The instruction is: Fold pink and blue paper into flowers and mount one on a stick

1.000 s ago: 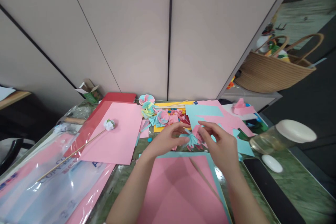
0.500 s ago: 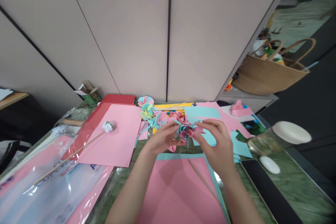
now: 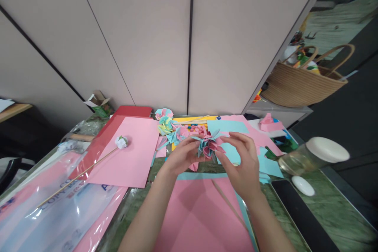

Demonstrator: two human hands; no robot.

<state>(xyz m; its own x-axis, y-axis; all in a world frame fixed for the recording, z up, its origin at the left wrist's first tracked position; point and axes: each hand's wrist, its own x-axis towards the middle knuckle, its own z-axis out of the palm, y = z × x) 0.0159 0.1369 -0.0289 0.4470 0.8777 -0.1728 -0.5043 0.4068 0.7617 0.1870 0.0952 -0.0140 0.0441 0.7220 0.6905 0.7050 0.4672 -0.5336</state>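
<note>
At left, 1 white paper flower [image 3: 121,141] tops a stick [image 3: 91,164] over pink paper [image 3: 138,157]; the left hand [image 3: 182,156] holds 1 pink-and-blue paper flower [image 3: 209,146] above the tabletop [image 3: 333,197], the right hand [image 3: 244,161], thumb and fingers parted, at its petals.

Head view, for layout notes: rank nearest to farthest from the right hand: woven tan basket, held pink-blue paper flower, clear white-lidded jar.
1. Held flower: left of the right hand.
2. Jar: to the right.
3. Basket: farther back, right.
</note>
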